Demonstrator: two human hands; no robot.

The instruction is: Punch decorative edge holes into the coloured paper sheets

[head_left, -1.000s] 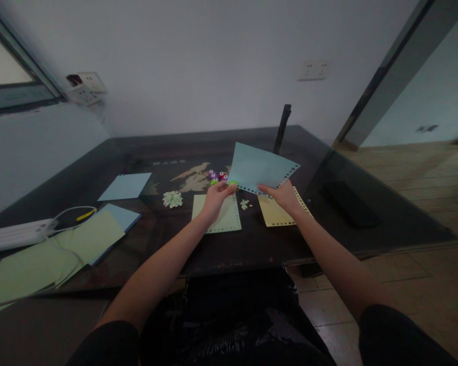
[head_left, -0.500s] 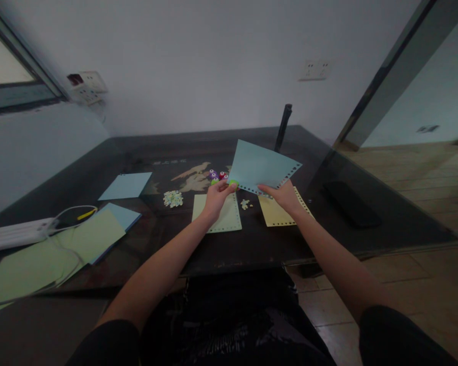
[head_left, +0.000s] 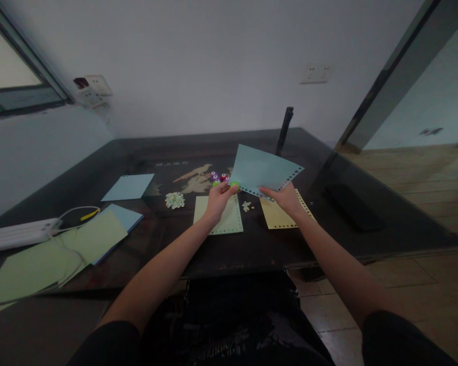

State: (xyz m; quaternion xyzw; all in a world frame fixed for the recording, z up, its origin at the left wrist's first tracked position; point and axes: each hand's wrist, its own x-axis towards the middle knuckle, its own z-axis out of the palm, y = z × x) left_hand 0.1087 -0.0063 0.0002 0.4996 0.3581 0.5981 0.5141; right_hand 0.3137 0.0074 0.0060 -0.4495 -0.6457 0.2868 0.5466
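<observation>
My left hand (head_left: pixel 218 202) is closed on a small green craft punch (head_left: pixel 234 185), set at the left corner of a light blue sheet of paper (head_left: pixel 265 166). Cut-out holes run along the sheet's near and right edges. My right hand (head_left: pixel 285 199) grips that sheet by its near edge, thumb on top, holding it tilted above the table. Beneath my left hand lies a pale green sheet (head_left: pixel 229 221) with holes round its edge. A yellow sheet (head_left: pixel 280 218), also with edge holes, is partly under my right hand. Purple and red punches (head_left: pixel 215 176) stand just behind my left hand.
A heap of paper cut-outs (head_left: pixel 174 200) lies left of the green sheet, and a smaller pile (head_left: pixel 246 206) between the sheets. Further left are a blue sheet (head_left: pixel 130 186), stacked papers (head_left: pixel 61 249) and a power strip (head_left: pixel 19 235) with cable. A dark flat object (head_left: pixel 351 207) lies right.
The view has shifted slightly. Both hands keep their hold on the blue sheet and the green punch, with little visible movement.
</observation>
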